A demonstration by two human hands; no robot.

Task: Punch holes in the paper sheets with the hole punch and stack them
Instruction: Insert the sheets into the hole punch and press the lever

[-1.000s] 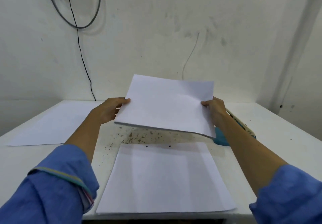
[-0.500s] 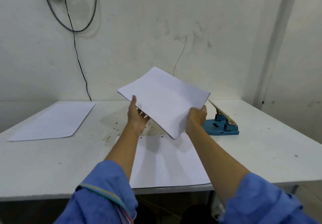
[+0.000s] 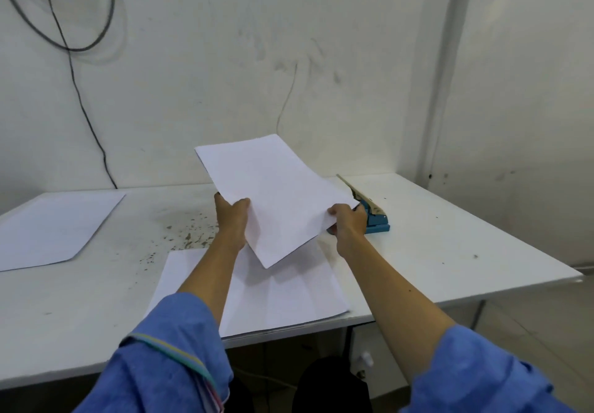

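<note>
Midair above the white table point(image 3: 450, 236), a paper sheet point(image 3: 273, 194) tilts between two hands: left hand point(image 3: 232, 216) and right hand point(image 3: 348, 223) both pinch its edges. Just right, partly hidden, sits what appears a blue hole punch point(image 3: 374, 220); a paper stack point(image 3: 289, 297) lies beneath.

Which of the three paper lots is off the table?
The sheets gripped by the left hand and right hand. The near stack and far-left sheets lie flat.
</note>
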